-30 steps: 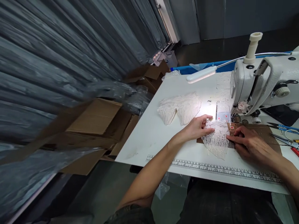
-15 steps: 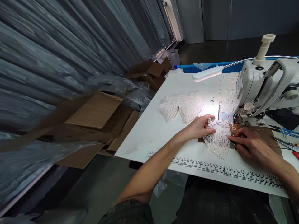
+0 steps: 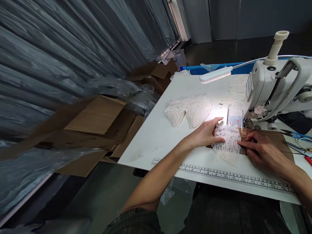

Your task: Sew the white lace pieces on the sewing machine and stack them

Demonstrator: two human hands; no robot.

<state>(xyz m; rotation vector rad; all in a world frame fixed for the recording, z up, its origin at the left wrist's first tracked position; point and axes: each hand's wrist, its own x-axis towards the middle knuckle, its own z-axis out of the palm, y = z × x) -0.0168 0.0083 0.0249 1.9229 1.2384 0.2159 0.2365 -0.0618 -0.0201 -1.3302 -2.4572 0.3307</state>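
A white fringed lace piece (image 3: 227, 143) lies in front of the sewing machine's presser foot, its upper scalloped edge near the needle area. At its left edge is my left hand (image 3: 204, 132), thumb laid on the lace and index finger stretched apart from it. My right hand (image 3: 262, 148) has its fingers bent together, with the fingertips at the lace's right edge. The contact under those fingertips is partly hidden. Beneath the lace and right hand runs a brown sheet (image 3: 278, 138) on the white table (image 3: 151, 139).
Two stacked lace bundles (image 3: 188, 109) lie left of the sewing machine (image 3: 262, 84). A white lamp (image 3: 215, 75) hangs over the table. Scissors (image 3: 298, 149) lie at right. A printed ruler (image 3: 226, 177) follows the front edge. Cardboard boxes (image 3: 97, 113) stand left of the table.
The left index finger has lifted slightly, and the thumb has slid a little down the lace. The lace's top edge lies flatter. The right hand stays almost in place.
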